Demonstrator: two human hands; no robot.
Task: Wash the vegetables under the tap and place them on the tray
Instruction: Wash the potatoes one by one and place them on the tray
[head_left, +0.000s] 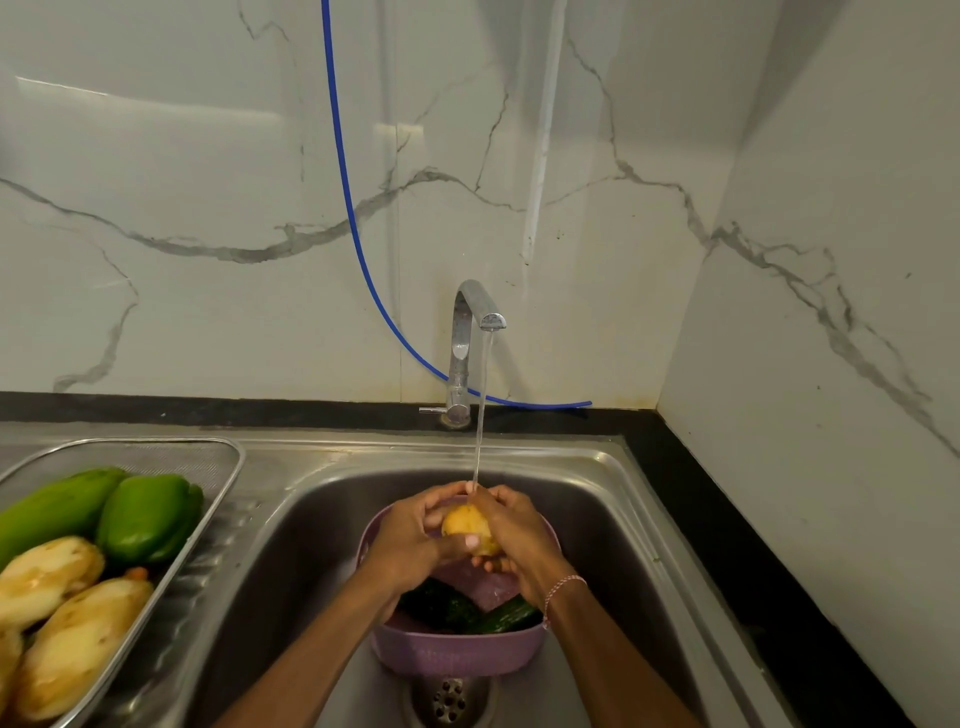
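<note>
A yellow potato is held between both hands under the thin stream of water from the steel tap. My left hand wraps its left side, thumb across the front; my right hand cups its right side. Below them a purple colander bowl stands in the sink with dark green cucumbers inside. On the left, a wire-mesh tray holds a green bell pepper, another long green vegetable and several wet potatoes.
The steel sink basin has its drain just in front of the bowl. A blue hose hangs down the marble wall behind the tap. A black counter edge runs along the right.
</note>
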